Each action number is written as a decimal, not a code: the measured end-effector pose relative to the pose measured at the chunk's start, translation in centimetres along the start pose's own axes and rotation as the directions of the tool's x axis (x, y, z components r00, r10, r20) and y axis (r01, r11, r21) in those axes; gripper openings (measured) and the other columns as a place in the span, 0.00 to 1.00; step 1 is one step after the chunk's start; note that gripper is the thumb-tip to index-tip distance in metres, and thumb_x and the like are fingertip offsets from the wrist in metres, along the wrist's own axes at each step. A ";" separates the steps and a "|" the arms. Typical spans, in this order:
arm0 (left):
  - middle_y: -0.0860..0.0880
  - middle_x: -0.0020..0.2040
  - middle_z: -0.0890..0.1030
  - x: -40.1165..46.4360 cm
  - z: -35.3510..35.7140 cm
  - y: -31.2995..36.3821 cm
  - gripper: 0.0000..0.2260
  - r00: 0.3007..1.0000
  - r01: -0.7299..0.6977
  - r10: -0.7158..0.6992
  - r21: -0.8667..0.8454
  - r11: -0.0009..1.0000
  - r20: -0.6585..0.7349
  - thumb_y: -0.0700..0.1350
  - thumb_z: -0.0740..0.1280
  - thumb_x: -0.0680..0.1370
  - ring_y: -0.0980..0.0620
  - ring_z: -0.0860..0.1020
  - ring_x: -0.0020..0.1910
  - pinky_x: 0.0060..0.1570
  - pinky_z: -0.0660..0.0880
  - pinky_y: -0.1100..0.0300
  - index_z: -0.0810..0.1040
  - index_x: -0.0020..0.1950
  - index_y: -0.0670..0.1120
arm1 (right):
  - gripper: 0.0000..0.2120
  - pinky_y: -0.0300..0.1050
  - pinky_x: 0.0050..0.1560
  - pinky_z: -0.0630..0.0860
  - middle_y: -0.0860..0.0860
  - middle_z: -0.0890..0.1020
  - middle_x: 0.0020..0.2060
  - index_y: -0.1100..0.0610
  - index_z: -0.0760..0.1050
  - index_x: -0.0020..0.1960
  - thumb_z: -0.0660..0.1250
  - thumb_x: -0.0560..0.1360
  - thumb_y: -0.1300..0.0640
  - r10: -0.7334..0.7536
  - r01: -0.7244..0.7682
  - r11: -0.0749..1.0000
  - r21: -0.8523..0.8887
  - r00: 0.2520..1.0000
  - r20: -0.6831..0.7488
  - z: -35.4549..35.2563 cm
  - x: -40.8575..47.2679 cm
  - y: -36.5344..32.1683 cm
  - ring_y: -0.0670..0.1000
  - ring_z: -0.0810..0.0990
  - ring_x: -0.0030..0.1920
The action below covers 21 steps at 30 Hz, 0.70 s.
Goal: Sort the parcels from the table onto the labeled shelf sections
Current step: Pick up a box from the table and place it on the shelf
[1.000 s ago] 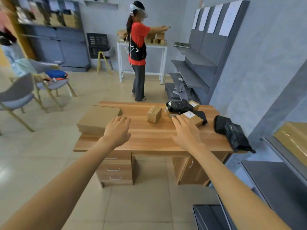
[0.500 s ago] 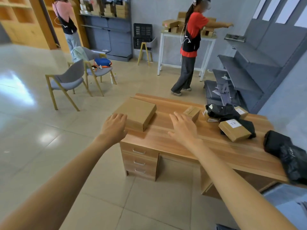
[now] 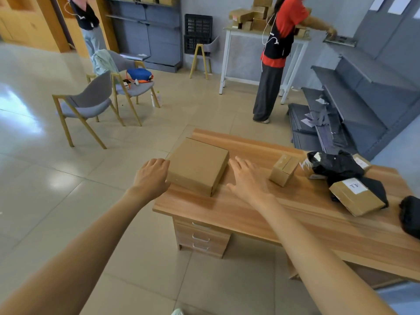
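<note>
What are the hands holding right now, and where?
Nothing is held: left hand and right hand flank the flat box, fingers extended.

Two grey chairs with wooden legs are standing on the tiled floor at far left, the farther one carrying a blue bag. A black crate is sitting against the far wall. A person in a red shirt is standing at a white table.

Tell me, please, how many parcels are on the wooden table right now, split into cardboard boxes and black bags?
Cardboard boxes: 5, namely the large flat box, small box, labelled box, and two partly hidden boxes.
Black bags: 3.
Total: 8.
</note>
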<state>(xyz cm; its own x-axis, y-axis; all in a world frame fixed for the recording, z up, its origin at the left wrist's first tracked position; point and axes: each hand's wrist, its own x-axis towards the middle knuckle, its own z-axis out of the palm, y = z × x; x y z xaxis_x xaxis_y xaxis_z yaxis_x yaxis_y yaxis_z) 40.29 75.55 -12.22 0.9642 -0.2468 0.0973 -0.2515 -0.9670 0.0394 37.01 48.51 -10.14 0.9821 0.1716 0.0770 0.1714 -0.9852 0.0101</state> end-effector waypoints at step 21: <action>0.43 0.71 0.68 12.1 13.0 -9.8 0.33 0.960 0.140 -0.082 -0.205 0.969 0.268 0.51 0.71 0.74 0.42 0.65 0.70 0.65 0.67 0.48 0.62 0.73 0.41 | 0.43 0.50 0.71 0.61 0.50 0.53 0.79 0.53 0.50 0.79 0.67 0.74 0.39 0.209 -0.274 0.935 0.225 0.939 0.272 14.4 11.8 -2.1 0.53 0.55 0.77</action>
<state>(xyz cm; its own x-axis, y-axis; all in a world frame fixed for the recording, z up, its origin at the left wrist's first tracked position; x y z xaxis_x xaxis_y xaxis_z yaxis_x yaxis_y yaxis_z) 55.55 81.18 -24.32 0.9688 -0.1745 -0.1761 -0.1262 -0.9585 0.2557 49.40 52.63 -23.61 0.9795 -0.0441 -0.1967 -0.0909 -0.9675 -0.2361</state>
